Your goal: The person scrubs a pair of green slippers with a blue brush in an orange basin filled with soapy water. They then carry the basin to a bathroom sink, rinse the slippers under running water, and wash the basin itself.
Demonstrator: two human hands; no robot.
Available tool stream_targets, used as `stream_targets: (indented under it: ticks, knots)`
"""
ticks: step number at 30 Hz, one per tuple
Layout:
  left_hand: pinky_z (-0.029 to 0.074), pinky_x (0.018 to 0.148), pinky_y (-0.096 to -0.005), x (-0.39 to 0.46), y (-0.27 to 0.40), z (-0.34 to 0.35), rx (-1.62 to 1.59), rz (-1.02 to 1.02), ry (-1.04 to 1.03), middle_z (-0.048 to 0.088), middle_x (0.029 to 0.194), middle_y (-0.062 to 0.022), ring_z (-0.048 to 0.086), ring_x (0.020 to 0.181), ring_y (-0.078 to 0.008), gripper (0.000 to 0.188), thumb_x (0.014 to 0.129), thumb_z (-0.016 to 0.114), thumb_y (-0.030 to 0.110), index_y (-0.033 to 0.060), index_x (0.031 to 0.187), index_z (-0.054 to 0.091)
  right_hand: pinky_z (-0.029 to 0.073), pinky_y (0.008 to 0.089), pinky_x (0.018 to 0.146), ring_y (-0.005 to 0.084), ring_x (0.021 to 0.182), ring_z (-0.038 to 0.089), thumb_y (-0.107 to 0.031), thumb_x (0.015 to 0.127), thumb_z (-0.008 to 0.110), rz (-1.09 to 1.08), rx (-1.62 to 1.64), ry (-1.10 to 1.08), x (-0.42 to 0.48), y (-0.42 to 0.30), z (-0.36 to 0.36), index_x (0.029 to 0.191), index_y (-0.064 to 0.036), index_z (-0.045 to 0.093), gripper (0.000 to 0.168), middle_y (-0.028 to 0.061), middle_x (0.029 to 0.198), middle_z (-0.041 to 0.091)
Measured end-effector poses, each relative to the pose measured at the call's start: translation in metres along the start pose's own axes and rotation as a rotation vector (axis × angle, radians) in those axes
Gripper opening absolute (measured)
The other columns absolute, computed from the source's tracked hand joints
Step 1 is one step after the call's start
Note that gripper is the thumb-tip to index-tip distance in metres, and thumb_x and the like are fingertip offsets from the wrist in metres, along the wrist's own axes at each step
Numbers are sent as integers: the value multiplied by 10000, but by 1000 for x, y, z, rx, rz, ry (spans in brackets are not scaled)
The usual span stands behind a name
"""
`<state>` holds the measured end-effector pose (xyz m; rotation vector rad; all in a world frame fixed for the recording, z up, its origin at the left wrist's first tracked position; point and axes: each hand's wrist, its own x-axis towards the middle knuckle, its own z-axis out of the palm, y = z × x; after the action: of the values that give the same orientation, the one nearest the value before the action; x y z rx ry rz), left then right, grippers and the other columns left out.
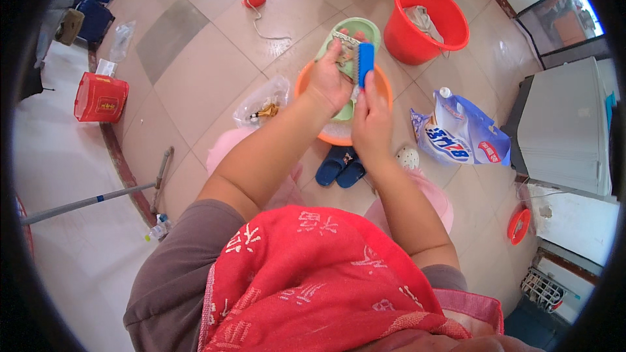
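Observation:
Over an orange basin (pixel 387 77), my left hand (pixel 326 80) grips a light green slipper (pixel 361 24). Its decorated strap crosses the slipper near my fingers. A blue scrub brush (pixel 366 64) is in my right hand (pixel 373 120), its bristles turned left against or close beside the strap. Another green piece, probably the second slipper (pixel 345 111), lies in the basin among suds. My hands and forearms hide part of the basin.
Navy slippers (pixel 340 168) sit just in front of the basin. A red bucket (pixel 414 34) with cloth inside stands beyond, right. A detergent pouch (pixel 459 132) lies to the right; a plastic bag (pixel 264 105) lies left. A grey pole (pixel 93 203) extends from the left.

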<state>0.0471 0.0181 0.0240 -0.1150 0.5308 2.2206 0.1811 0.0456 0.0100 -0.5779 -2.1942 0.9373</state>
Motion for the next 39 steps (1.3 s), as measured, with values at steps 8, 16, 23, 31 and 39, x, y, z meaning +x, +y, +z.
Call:
stream_targets:
  ticks: [8,16,23,31,39]
  knots:
    - [429,1062,-447,9,2,0,-44,67,19,560,1345,-99,533,1226,-284,348,1063,320,306,138,1332,463,472,392,930,379,1100,609,-161,999,455,183,42,-77,-7,-19,19,1413,16,443,451,259,1210,612]
    - [421,1069,-458,-1,-7,0,-5,15,7,550,1360,-99,523,1242,-281,366,1062,323,325,136,1336,476,413,369,1029,339,1250,538,-125,1007,438,262,192,-49,16,-16,9,1454,19,375,474,251,1373,520]
    - [407,1086,-454,-1,-7,-2,-23,7,-25,527,1383,-107,506,1269,-281,383,1059,332,319,134,1379,435,409,363,1030,332,1269,525,-123,1005,434,312,235,-77,16,-19,4,1448,35,372,474,253,1370,521]
    - [395,1097,-449,-1,-6,3,8,8,-20,522,1387,-95,489,1287,-275,388,1062,320,330,134,1376,435,472,400,898,373,1105,606,-107,985,464,138,213,42,-4,-16,14,1455,47,349,508,295,1219,589]
    - [406,1084,-440,2,-7,-1,15,-15,-9,547,1362,-85,510,1261,-271,382,1063,321,329,144,1376,438,455,368,962,341,1201,575,-128,1009,410,190,177,-33,-11,-22,12,1450,39,362,474,268,1334,542]
